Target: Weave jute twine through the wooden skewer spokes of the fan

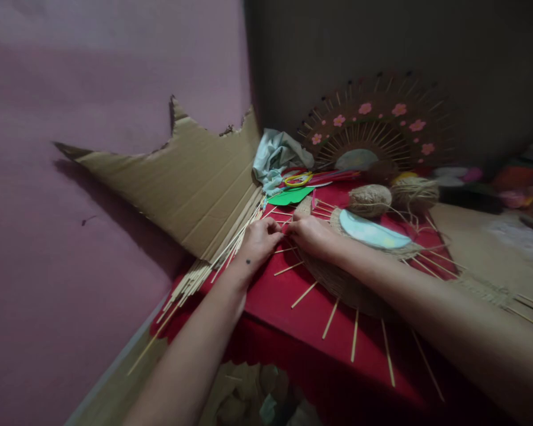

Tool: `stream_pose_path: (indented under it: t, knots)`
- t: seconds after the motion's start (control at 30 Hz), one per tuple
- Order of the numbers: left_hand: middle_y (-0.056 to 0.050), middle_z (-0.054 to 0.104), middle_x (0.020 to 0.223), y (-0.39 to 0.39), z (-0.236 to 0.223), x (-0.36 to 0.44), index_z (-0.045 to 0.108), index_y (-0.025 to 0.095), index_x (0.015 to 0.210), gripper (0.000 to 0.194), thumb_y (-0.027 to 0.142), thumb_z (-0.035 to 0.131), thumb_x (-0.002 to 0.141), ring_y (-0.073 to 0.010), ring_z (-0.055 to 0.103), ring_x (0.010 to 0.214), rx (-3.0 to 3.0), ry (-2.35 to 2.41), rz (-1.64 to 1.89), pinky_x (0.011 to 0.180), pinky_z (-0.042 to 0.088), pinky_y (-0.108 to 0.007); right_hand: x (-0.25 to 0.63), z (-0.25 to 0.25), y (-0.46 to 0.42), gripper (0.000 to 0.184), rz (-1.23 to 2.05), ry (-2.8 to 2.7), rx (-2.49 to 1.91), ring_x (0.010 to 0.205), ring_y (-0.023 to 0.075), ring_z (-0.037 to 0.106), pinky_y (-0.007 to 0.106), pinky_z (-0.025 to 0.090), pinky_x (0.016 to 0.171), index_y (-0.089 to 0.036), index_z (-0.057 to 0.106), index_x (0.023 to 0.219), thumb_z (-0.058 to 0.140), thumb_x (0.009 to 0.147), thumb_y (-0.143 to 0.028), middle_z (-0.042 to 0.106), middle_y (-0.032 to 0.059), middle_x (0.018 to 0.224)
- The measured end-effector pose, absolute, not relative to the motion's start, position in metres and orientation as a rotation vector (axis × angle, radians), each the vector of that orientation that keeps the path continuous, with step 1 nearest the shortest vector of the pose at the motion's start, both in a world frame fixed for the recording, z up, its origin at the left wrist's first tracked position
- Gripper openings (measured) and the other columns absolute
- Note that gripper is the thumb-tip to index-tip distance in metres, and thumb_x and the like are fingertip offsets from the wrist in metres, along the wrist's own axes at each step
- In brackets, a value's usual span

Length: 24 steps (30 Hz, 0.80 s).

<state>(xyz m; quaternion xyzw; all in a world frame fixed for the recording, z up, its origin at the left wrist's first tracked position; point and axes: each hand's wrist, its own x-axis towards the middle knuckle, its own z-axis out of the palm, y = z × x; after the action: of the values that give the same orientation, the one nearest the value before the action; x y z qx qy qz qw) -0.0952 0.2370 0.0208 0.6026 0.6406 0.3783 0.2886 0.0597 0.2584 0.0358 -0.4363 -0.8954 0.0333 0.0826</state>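
Observation:
A round jute-wound disc (pixel 346 284) with thin wooden sticks radiating from its rim lies on a red sheet (pixel 293 313). My left hand (pixel 260 239) is curled shut at the disc's far left edge, pinching something thin I cannot make out. My right hand (pixel 311 234) rests on the disc beside it, fingers curled and meeting the left fingertips. A pale blue-white oval piece (pixel 373 234) lies on the disc behind my right wrist.
A bundle of loose sticks (pixel 204 266) lies against a torn cardboard sheet (pixel 190 177) at the left wall. Two jute twine balls (pixel 371 200), a green paper cutout (pixel 288 196), scissors with yellow handles (pixel 298 178), a crumpled cloth (pixel 278 157) and a finished flowered stick fan (pixel 377 127) sit behind.

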Motion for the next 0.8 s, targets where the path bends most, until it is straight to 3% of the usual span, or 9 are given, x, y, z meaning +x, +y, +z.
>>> stream_pose_path:
  t: [0.13,0.37,0.8]
  knots:
    - [0.000,0.064,0.068,0.237,0.021,-0.098,0.064,0.017,0.068,0.006,0.018,0.057,0.067,-0.0125,0.055,0.065,1.850,1.803,0.955,0.063,0.040,-0.022,0.052,0.038,0.260,0.026,0.022,-2.730,-1.276,0.089,0.0204,0.060,0.029,0.043,0.069,-0.018,0.064,0.100,0.041,0.091,-0.023,0.057,0.0100,0.103]
    - [-0.003,0.068,0.073,0.232,0.022,-0.102,0.067,0.019,0.074,0.017,0.027,0.051,0.076,-0.0157,0.057,0.067,1.966,2.008,0.828,0.063,0.039,-0.024,0.044,0.041,0.259,0.031,-0.089,-2.812,-1.231,0.086,0.0243,0.062,0.032,0.047,0.065,-0.009,0.060,0.102,0.031,0.091,-0.013,0.057,0.0168,0.101]
    - [-0.004,0.069,0.072,0.233,0.030,-0.105,0.066,0.020,0.072,0.016,0.026,0.052,0.075,-0.0180,0.061,0.071,1.951,2.187,0.703,0.064,0.041,-0.025,0.043,0.038,0.257,0.034,-0.172,-2.803,-1.191,0.084,0.0240,0.062,0.031,0.048,0.064,-0.009,0.061,0.103,0.028,0.094,-0.015,0.059,0.0175,0.098]
